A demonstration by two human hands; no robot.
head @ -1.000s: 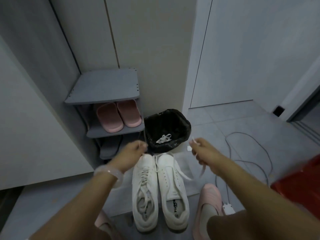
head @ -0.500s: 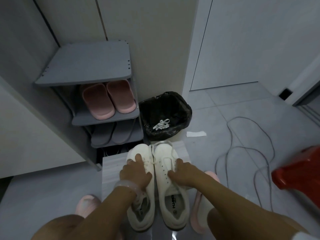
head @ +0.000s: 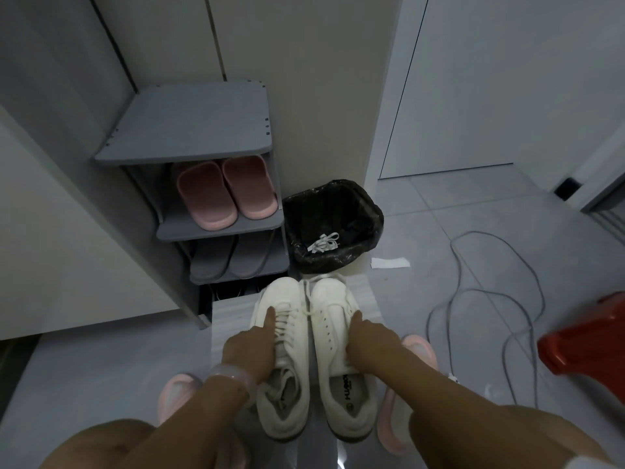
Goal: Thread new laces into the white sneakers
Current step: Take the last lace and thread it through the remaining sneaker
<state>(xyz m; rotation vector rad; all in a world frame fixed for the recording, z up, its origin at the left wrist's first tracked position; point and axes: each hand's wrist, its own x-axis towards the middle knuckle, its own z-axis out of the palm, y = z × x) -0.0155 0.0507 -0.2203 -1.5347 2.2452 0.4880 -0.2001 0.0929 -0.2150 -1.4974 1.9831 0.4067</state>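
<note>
- White sneakers point(head: 314, 353) stand side by side, toes away, on a pale mat point(head: 233, 316) on the floor.
- Left hand point(head: 248, 350) rests on the laced left shoe, fingers loose, gripping nothing.
- Right hand point(head: 372, 343) clasps the right shoe's side; its eyelets look mostly empty.
- Likely steadying; next, thread the loose lace point(head: 309, 299).

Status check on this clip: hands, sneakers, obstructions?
Left hand and right hand each rest on a sneaker. White sneakers side by side. Nothing obstructing.
</note>
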